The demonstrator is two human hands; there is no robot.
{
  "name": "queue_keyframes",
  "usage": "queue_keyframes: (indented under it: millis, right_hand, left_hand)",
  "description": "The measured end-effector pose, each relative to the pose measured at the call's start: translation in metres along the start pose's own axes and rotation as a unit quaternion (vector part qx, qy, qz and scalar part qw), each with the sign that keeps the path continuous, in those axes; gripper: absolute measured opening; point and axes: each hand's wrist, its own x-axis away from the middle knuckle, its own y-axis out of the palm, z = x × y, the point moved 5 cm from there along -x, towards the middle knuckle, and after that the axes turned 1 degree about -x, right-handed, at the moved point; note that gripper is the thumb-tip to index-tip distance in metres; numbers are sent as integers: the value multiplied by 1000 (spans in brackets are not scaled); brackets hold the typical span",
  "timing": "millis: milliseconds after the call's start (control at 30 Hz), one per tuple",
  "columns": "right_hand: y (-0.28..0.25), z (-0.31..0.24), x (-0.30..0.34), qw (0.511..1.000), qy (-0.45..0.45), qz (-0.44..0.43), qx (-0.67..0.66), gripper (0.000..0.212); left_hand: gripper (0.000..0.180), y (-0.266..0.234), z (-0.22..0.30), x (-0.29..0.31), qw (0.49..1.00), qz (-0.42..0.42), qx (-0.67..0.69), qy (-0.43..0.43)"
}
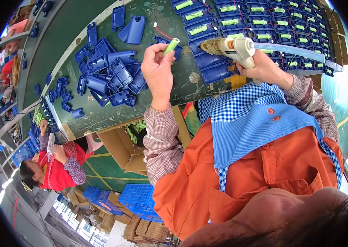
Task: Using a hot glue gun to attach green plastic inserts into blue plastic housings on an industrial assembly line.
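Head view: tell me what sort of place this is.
Probably a factory assembly floor: rows of blue plastic shells holding green batteries fill much of the workbench, the right hand grips a glue gun, and a co-worker also holds a tool.

My battery cell (171,46): light green, upper centre | my glue gun (244,48): cream | my apron (260,127): blue, white-checked | my shirt (190,197): orange | plastic housings (121,73): dark blue, upper left
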Motion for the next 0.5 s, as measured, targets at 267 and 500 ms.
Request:
queue_keyframes:
  millis: [267, 500]
  right_hand:
    - [-16, 9, 13, 999, 23, 36, 11, 37]
    - [-15, 15, 23, 997, 49, 34, -41, 36]
  left_hand:
    - [22, 35, -6, -5, 969, -27, -208, 132]
    - [24, 60, -19, -7, 908, -24, -332, 255]
